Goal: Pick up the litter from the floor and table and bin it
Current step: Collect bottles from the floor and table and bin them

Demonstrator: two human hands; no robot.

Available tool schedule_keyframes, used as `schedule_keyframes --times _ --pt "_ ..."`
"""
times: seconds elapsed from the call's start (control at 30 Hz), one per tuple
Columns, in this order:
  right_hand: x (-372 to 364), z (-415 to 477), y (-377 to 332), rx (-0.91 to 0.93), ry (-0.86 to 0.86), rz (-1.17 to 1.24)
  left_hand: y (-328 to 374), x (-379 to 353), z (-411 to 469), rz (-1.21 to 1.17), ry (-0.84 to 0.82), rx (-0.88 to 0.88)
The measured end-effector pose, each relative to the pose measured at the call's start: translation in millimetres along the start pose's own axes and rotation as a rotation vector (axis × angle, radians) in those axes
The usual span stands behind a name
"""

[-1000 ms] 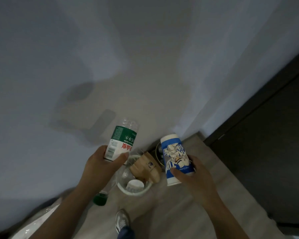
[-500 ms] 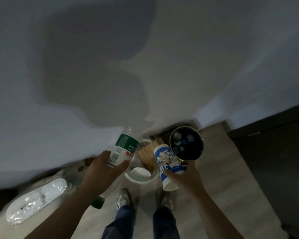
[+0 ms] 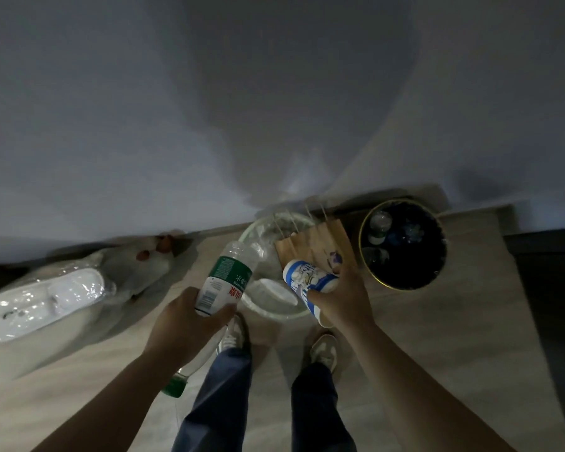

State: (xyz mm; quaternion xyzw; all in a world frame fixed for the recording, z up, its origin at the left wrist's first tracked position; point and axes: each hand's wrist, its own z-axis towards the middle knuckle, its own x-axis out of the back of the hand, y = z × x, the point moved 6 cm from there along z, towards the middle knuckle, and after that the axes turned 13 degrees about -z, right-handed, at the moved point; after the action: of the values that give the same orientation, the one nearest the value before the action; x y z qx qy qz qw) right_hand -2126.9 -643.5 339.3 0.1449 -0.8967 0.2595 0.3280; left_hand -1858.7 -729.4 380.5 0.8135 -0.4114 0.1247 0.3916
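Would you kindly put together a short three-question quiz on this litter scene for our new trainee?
1. True or false: the left hand holds a water bottle with a green label.
2. Multiple choice: the fingers of the right hand grip A) a crushed can, B) a blue-and-white paper cup, C) a glass jar.
3. Fill in: the dark bin with the gold rim stands on the person's ____ of the white bin.

Key: 1 true; 2 B; 3 right.
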Motion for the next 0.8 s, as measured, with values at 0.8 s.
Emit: schedule_keyframes --times 0.8 --pt "-133.0 76.1 -6.9 0.175 -0.182 -0.324 -66.1 -24.7 76.3 0.025 -0.002 0.039"
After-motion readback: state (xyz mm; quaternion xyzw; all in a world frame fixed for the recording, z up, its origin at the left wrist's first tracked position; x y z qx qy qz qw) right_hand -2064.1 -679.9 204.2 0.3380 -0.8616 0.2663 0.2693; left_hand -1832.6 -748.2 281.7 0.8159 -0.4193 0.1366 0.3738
